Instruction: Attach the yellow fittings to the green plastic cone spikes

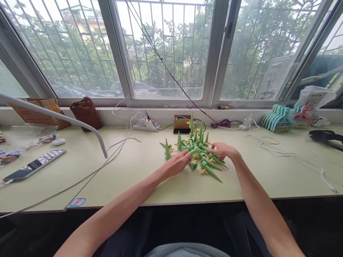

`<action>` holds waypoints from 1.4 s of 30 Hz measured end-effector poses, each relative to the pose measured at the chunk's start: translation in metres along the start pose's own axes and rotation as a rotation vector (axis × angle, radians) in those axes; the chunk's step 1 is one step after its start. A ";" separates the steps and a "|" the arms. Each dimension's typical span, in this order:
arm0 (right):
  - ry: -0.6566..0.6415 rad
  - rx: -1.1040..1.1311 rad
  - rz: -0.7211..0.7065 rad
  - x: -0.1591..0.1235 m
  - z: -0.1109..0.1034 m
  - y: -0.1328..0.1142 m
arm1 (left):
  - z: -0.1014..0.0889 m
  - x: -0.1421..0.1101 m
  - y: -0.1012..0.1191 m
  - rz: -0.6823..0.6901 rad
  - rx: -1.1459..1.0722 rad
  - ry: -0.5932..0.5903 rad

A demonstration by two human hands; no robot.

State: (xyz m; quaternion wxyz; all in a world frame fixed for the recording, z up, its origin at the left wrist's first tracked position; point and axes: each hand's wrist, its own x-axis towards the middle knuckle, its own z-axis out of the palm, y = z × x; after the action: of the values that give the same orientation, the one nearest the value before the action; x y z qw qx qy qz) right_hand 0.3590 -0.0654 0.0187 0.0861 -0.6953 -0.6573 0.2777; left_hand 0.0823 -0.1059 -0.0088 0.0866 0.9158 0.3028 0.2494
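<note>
A heap of several green cone-shaped spikes with small yellow valves (199, 151) lies on the pale table (150, 185) in front of me. Some stand upright on their wide ends, others lie flat. My left hand (178, 163) rests at the heap's left edge, fingers curled round one green spike. On the right edge, my right hand (223, 150) has its fingers bent down onto the spikes. What it grips, if anything, is hidden under the fingers.
A phone (34, 165) lies at the left, with a white lamp arm (66, 121) over it. A brown pouch (86, 112), power strip (146, 125), cables (281, 151) and teal hangers (277, 117) sit along the window sill side.
</note>
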 end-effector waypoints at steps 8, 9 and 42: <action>0.104 -0.053 -0.002 -0.008 -0.004 -0.006 | -0.003 0.003 -0.017 0.019 0.142 -0.014; 0.146 -0.118 -0.015 -0.011 -0.005 -0.007 | -0.004 0.004 -0.019 0.007 0.152 -0.017; 0.032 -0.153 -0.436 -0.022 0.013 -0.049 | 0.011 0.005 -0.001 -0.015 -0.105 0.257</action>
State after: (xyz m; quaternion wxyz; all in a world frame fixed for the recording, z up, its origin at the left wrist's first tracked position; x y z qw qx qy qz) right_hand 0.3106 -0.0840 0.0376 0.1017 -0.5456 -0.8097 0.1906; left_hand 0.0908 -0.1026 -0.0165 0.0967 0.8682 0.3046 0.3797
